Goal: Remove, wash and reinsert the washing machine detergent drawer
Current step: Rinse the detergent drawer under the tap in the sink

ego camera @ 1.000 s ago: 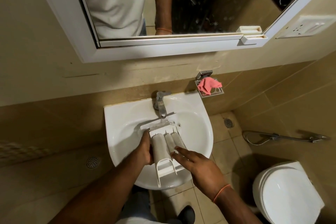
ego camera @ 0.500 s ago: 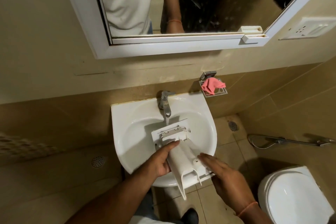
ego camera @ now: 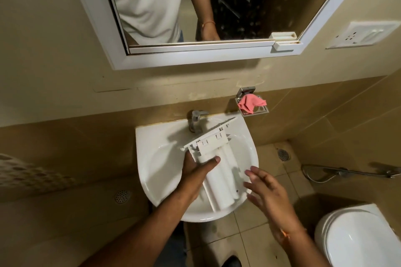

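Note:
The white plastic detergent drawer [ego camera: 219, 171] lies upside down over the white wash basin [ego camera: 158, 171], its front panel tilted up toward the tap [ego camera: 195, 121]. My left hand [ego camera: 195, 171] grips the drawer near the panel, thumb across its rounded underside. My right hand [ego camera: 267, 191] hovers just right of the drawer with fingers spread and straight, holding nothing. No water stream is visible from the tap.
A pink cloth [ego camera: 250, 103] sits in a metal soap holder on the wall right of the tap. A white toilet [ego camera: 358, 236] stands at lower right, a hand shower hose [ego camera: 347, 172] on the wall beside it. A mirror [ego camera: 195, 6] hangs above.
My left hand turned the drawer and raised its front panel toward the tap and right. My right hand came off the drawer's end and now hovers beside it.

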